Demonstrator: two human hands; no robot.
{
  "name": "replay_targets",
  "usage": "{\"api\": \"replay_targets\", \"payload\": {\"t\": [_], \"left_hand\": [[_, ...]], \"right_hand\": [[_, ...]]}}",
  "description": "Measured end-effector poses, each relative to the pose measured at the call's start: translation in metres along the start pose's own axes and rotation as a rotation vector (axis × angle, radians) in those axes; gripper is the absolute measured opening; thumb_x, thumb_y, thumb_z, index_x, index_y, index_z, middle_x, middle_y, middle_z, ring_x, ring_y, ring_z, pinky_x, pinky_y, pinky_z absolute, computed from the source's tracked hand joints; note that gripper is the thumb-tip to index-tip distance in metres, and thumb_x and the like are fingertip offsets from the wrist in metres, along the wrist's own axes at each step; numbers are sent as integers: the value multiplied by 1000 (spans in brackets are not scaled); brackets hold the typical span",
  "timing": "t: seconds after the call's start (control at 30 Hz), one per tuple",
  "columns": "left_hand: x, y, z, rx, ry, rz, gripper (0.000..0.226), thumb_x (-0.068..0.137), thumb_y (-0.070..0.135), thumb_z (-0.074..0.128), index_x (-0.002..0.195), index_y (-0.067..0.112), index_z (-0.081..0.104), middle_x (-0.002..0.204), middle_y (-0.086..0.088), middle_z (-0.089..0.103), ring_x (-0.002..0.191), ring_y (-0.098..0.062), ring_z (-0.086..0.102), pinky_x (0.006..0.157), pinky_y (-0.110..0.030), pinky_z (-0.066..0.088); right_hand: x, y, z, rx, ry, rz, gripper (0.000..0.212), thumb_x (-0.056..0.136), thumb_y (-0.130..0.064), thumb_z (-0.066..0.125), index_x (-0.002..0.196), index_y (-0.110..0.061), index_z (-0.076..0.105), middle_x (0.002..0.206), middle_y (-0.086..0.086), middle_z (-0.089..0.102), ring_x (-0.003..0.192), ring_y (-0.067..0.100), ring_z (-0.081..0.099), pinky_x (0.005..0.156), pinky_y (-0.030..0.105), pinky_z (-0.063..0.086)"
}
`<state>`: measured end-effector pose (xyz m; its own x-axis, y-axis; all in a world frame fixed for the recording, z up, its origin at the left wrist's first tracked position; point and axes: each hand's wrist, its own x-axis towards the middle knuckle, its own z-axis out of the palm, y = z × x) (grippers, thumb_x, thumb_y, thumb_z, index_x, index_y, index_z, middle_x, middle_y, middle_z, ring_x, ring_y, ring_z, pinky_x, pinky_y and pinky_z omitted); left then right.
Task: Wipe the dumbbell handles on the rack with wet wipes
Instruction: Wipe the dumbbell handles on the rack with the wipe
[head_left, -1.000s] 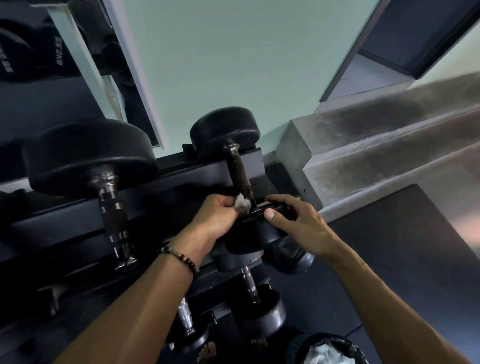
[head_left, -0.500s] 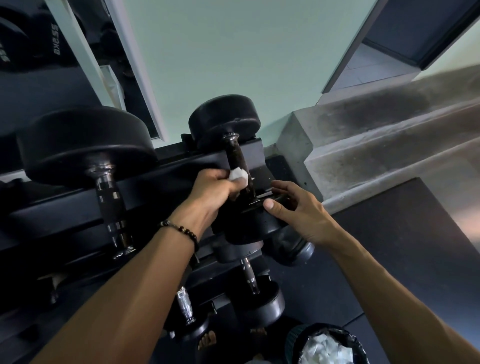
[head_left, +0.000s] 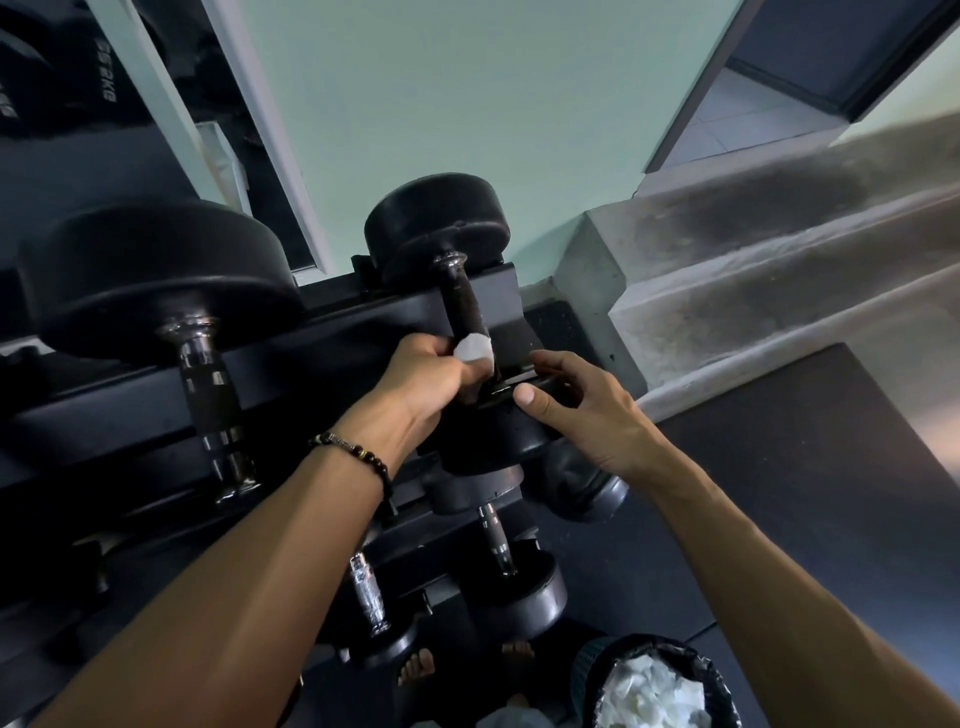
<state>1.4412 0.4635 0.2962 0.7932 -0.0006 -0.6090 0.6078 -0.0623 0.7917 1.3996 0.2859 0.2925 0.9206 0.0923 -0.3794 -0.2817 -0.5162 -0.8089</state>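
Observation:
A black dumbbell (head_left: 439, 223) lies on the top tier of the black rack (head_left: 332, 343), its dark handle (head_left: 465, 304) running toward me. My left hand (head_left: 428, 382) grips the near end of that handle with a white wet wipe (head_left: 474, 349) wrapped under the fingers. My right hand (head_left: 582, 410) holds the near weight head (head_left: 493, 436) of the same dumbbell, thumb on its top edge and fingers curled over its far side.
A larger dumbbell (head_left: 156, 280) sits to the left on the same tier. Smaller dumbbells (head_left: 496, 540) rest on lower tiers. A black bin (head_left: 654, 680) with used white wipes stands at the bottom right. Concrete steps (head_left: 753, 291) rise on the right. Bare toes (head_left: 415, 667) show below.
My left hand with the wipe slid up the handle and has come back down a little toward the near head. My right hand stays on the weight head.

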Motion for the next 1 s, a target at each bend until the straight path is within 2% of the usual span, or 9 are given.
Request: {"api": "replay_targets", "payload": {"t": [0.2, 0.33, 0.4, 0.5, 0.67, 0.73, 0.87, 0.93, 1.0], "left_hand": [[7, -5, -5, 127, 65, 38, 31, 74, 22, 84, 98, 10, 69, 93, -8, 73, 85, -22, 71, 83, -38, 58], [-4, -13, 0, 210, 272, 90, 30, 65, 38, 89, 65, 24, 62, 69, 10, 65, 66, -3, 62, 65, -22, 51], [-4, -13, 2, 215, 289, 86, 30, 66, 39, 89, 61, 26, 62, 66, 9, 65, 65, -4, 62, 62, -22, 50], [-1, -8, 6, 20, 242, 36, 27, 71, 24, 87, 70, 24, 60, 76, 1, 68, 69, -11, 65, 64, -24, 51], [13, 5, 0, -279, 183, 1, 35, 74, 12, 84, 104, 3, 67, 93, -12, 73, 77, -24, 73, 68, -32, 60], [13, 0, -2, -316, 141, -20, 25, 79, 9, 79, 100, 3, 67, 88, -14, 74, 72, -23, 74, 65, -31, 60], [8, -1, -3, -311, 97, -55, 23, 79, 7, 79, 98, -1, 69, 96, -21, 73, 87, -37, 72, 86, -51, 58], [23, 14, -6, -478, 146, -3, 20, 78, 0, 77, 96, -4, 69, 96, -23, 72, 85, -38, 72, 82, -54, 58], [32, 30, -8, -556, 190, 23, 19, 80, -4, 75, 99, -3, 69, 97, -20, 73, 83, -31, 74, 75, -46, 61]], "right_hand": [[0, -4, -2, -18, -26, 7, 83, 70, -68, 63, 142, -28, 48, 127, -13, 56, 119, 4, 49, 87, 13, 35], [-2, -5, -2, -9, -17, 0, 86, 68, -68, 63, 142, -26, 49, 125, -12, 56, 119, 4, 50, 87, 11, 35], [-2, -4, -1, 4, -19, -3, 87, 67, -68, 63, 141, -25, 50, 124, -13, 57, 119, 4, 50, 87, 9, 35], [-1, -2, -1, 26, -15, -6, 86, 67, -68, 64, 141, -25, 50, 127, -12, 58, 121, 4, 51, 95, 17, 38], [0, -1, -2, 9, -28, -6, 86, 67, -70, 64, 140, -28, 50, 122, -16, 58, 117, 1, 52, 99, 23, 39], [0, 1, -1, 4, -15, -10, 85, 67, -72, 64, 139, -29, 51, 124, -14, 59, 118, 2, 52, 101, 25, 40], [1, 3, -1, -16, -9, 2, 89, 63, -80, 63, 138, -33, 52, 127, -14, 57, 122, 5, 51, 107, 31, 40], [3, 5, -3, -33, -24, -1, 96, 59, -88, 61, 138, -35, 51, 130, -15, 57, 124, 4, 50, 110, 34, 40], [5, 7, -3, -32, -28, -6, 100, 55, -91, 60, 138, -36, 50, 133, -14, 56, 126, 3, 49, 112, 36, 39]]}}
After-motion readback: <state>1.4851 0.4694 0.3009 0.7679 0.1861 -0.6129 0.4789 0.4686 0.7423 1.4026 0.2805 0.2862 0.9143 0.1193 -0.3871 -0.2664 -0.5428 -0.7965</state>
